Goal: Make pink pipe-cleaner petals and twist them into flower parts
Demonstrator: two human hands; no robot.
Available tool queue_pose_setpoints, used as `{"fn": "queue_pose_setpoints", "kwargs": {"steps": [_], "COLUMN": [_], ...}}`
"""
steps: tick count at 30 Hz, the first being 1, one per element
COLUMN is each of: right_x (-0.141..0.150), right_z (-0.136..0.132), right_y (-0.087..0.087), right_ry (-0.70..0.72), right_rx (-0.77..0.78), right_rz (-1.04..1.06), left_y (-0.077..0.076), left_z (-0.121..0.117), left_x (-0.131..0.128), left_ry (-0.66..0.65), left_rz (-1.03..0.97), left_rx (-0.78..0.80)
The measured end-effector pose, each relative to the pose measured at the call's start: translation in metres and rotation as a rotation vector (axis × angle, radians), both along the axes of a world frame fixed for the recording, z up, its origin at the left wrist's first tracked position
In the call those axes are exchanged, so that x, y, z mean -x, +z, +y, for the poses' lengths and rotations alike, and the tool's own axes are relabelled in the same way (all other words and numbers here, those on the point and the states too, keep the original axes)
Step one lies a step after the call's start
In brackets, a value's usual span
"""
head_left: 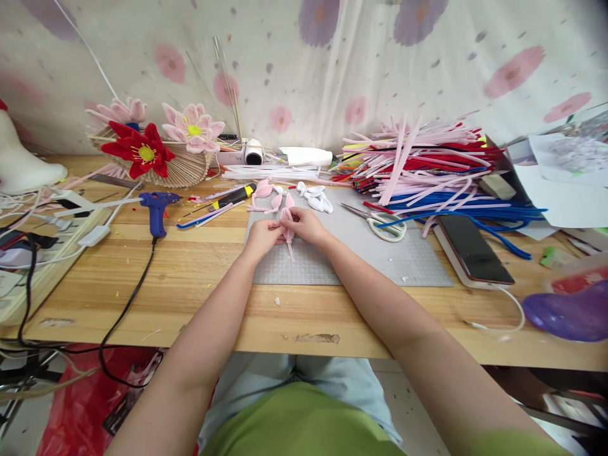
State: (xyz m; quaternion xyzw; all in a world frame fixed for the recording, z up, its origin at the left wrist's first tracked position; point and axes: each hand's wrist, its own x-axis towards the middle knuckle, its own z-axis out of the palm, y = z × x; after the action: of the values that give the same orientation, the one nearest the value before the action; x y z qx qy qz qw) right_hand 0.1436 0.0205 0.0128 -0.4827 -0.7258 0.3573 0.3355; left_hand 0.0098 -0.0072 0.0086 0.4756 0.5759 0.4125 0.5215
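Note:
Over the grey cutting mat (pixel 380 259), a pink pipe-cleaner petal (pixel 289 235) is pinched between both hands, its thin stem pointing down toward me. My left hand (pixel 263 239) closes on its left side. From the right, my right hand (pixel 306 225) grips it near the upper part with thumb and fingers. Just beyond the hands lie more pink petals (pixel 262 190) and several white petals (pixel 316 196). Scissors (pixel 380 223) with white handles rest on the mat to the right of my right hand.
A blue glue gun (pixel 159 212) stands left, its black cord hanging over the table edge. A utility knife (pixel 234 197) lies behind the mat's left corner. Bundled pipe cleaners (pixel 422 164) fill the back right, near a phone (pixel 475 247). Finished fuzzy flowers (pixel 142 152) sit back left.

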Motion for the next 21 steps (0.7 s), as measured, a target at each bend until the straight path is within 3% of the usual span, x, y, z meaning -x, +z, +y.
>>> {"fn": "queue_pose_setpoints", "kwargs": {"steps": [9,16,21], "right_x": [-0.003,-0.002,-0.003], "right_z": [0.002,-0.001,-0.001], "right_y": [0.0,0.007,0.006], "right_ry": [0.01,0.034,0.088], "right_rx": [-0.007,-0.043,-0.004], "right_rz": [-0.077,-0.107,0.017], "left_y": [0.008,0.0,-0.002], "left_z": [0.0,0.001,0.001], "left_x": [0.003,0.01,0.01], "left_ry": [0.06,0.108,0.04], "left_rz": [0.003,0.377,0.351], "left_rx": [0.085,-0.187,-0.211]}}
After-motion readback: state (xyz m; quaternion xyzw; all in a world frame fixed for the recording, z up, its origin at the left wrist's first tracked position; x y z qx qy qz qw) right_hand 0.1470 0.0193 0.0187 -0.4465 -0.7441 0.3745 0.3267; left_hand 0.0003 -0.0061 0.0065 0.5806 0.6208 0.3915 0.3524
